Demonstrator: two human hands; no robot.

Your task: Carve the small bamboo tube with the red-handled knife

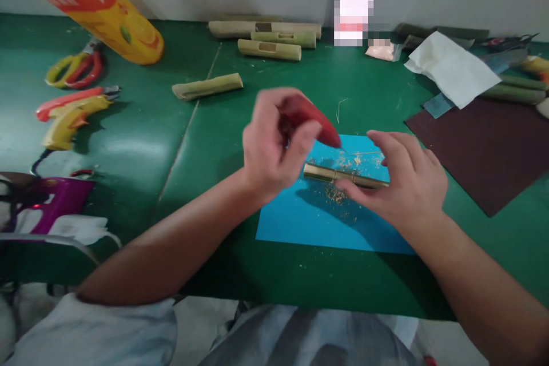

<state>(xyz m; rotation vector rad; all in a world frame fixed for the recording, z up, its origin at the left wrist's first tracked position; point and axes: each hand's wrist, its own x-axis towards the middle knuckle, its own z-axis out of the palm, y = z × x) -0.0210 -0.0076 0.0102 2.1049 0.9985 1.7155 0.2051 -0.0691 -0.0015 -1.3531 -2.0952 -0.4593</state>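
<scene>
A short length of split bamboo (pixel 319 172) lies on a blue sheet (pixel 283 223), with fine cuts across its middle and shavings (pixel 337 194) scattered around it. My left hand (pixel 278 143) is closed around a red-handled tool (pixel 315 120). Its thin tip points down to the right, just above the far side of the bamboo; its exact kind is unclear. Over the bamboo's right end is my right hand (pixel 407 177), fingers spread and raised, the thumb at the bamboo's near side. That hand hides the right end of the piece.
Cut bamboo tubes (pixel 270 50) lie along the wall, another bamboo piece (pixel 208 87) closer in. Left are an orange drink bottle (pixel 115 17), scissors (pixel 72 68), pliers (pixel 68 104), a yellow corded tool (pixel 72 123). Right are a white tissue (pixel 450 68) and a dark brown sheet (pixel 489 154).
</scene>
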